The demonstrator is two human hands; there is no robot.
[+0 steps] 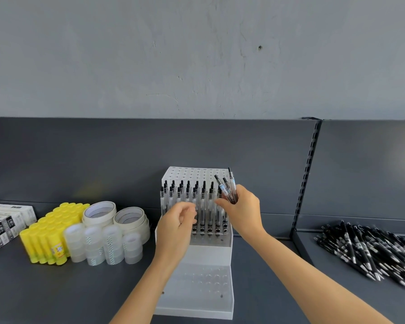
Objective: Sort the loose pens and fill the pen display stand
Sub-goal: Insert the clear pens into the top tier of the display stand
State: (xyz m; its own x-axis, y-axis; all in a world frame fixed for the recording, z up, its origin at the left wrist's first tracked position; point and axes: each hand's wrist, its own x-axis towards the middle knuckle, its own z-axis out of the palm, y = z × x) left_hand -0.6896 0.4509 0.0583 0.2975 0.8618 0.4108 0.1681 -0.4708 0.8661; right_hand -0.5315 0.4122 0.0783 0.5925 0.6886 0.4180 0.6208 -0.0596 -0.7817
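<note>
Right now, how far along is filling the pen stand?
Partly done. The middle rows of the pen display stand already hold upright clear pens. In hand: the right hand grips a small bunch of pens over the stand's right side, and the left hand is at the front row. Left: the stand's empty back holes and the black pens piled on the right.

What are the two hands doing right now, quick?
Left hand: fingers curled at the front of the pen display stand; whether it grips a pen cannot be told.
Right hand: closed around a small bunch of clear pens.
</note>
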